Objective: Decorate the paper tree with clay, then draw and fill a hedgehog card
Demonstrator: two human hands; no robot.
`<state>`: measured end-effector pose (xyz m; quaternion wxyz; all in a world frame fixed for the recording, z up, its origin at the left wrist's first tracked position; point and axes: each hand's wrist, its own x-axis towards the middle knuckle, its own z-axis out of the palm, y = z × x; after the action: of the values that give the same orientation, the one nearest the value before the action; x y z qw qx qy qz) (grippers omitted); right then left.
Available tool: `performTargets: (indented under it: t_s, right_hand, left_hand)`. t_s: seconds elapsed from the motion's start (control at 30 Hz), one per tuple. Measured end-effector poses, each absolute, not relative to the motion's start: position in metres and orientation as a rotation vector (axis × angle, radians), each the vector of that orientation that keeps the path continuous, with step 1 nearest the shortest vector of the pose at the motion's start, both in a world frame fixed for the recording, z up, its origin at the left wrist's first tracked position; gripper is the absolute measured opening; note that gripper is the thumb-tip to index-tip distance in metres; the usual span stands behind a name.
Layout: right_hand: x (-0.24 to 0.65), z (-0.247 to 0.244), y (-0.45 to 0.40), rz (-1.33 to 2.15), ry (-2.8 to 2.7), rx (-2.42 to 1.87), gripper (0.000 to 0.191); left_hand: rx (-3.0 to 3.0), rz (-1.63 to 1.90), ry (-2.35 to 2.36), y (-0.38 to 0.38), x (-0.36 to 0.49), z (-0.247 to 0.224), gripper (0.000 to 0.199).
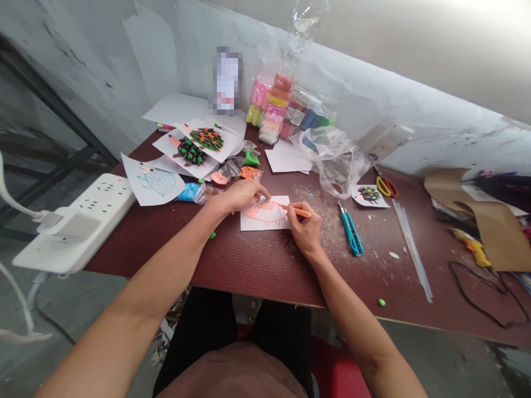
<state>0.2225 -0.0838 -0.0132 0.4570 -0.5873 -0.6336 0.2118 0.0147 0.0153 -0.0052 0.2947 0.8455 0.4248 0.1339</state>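
A small white sheet of paper lies on the table before me, with an orange hedgehog drawing on it. My right hand grips an orange marker, its tip touching the right part of the hedgehog's body. At the sheet's upper left, my left hand rests on the paper with its fingers stretched out, holding no object. It covers part of that corner. Right of my right hand lies a teal utility knife.
Left are a white power strip and a blue hedgehog drawing. Behind stand a phone and packs of coloured clay. Rightward lie scissors, clear glue sticks and a yellow glue gun.
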Motion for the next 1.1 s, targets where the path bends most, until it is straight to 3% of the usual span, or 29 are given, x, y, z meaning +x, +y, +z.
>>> performTargets:
  t_s: [1.1]
  right_hand:
    - [0.2245, -0.0145, -0.0837, 0.479, -1.554, -1.45, 0.023]
  left_hand:
    - [2.341, 0.314, 1.113, 0.0145, 0.0151, -0.0055, 0.047]
